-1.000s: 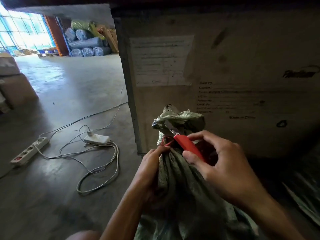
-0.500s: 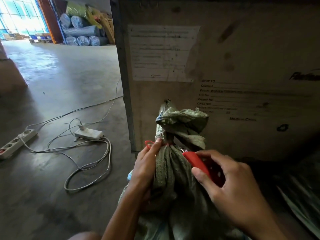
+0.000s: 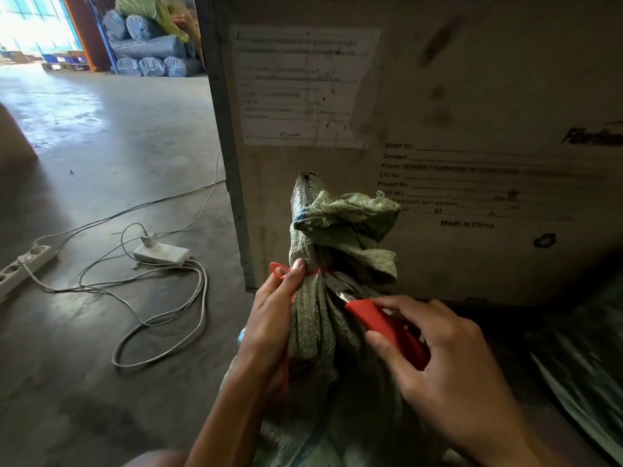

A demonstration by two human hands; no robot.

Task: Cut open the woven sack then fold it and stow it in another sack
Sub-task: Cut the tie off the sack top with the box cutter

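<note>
Sackcloth bunched at the neck sits under my left hand, whose fingers are wrapped around the gathered throat of the green woven sack, thumb tip pressed against the red tie that cinches it. The sack stands upright in front of me, its crumpled top flopping over above the tie, right against a big cardboard crate with a paper label and shipping print. My right hand is curled around a red-handled cutter, thumb and fingers pinching the handle, and its metal tip touches the cloth just below the tie. Off to my left on the concrete floor lie a white power strip and looped cables.
</note>
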